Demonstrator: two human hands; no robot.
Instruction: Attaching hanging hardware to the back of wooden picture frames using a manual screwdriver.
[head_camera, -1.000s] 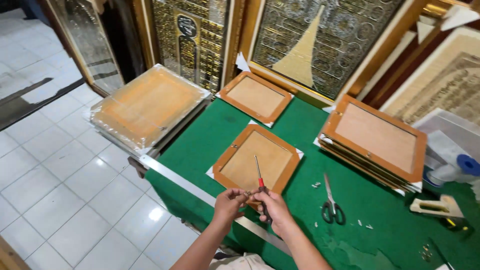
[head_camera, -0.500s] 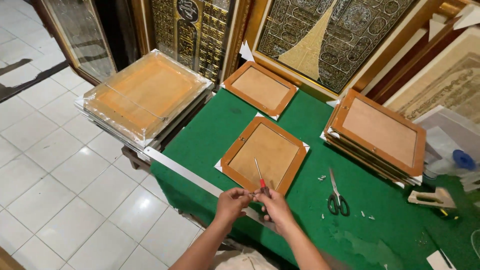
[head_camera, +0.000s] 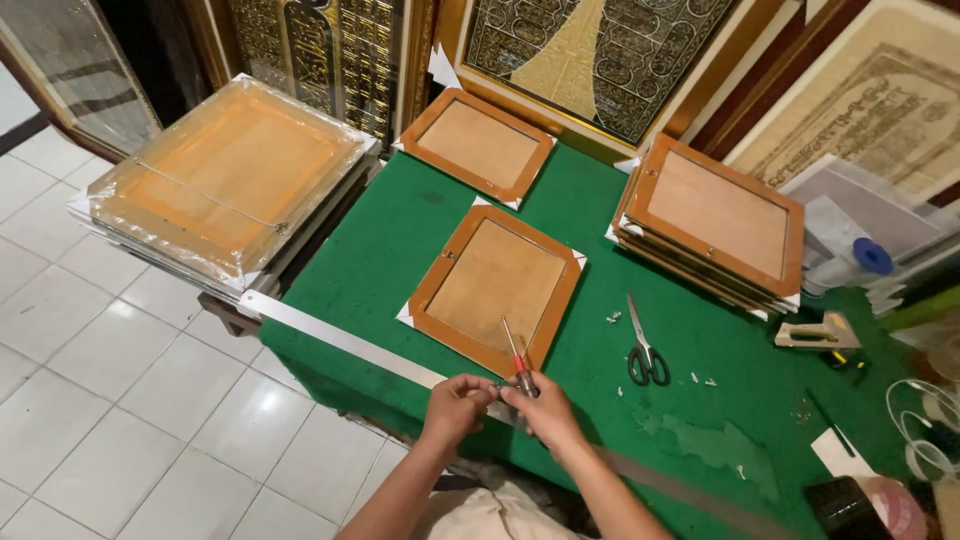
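My right hand (head_camera: 545, 410) grips a red-handled screwdriver (head_camera: 516, 358) whose shaft points up over the near edge of a wooden picture frame (head_camera: 494, 286) lying face down on the green table (head_camera: 400, 240). My left hand (head_camera: 456, 404) is pinched against the right hand's fingertips, holding something too small to make out. Both hands hover above a long metal ruler (head_camera: 345, 344) lying along the table's front edge.
Black-handled scissors (head_camera: 643, 350) lie right of the frame. A stack of frames (head_camera: 715, 222) sits at the right, another frame (head_camera: 477, 145) at the back, and a plastic-wrapped stack (head_camera: 226, 170) at the left. A staple gun (head_camera: 818, 333) rests far right. Tiled floor lies below left.
The view has shifted slightly, with the table now sitting more to the right. My hands stay together at the frame's near edge with the screwdriver still held.
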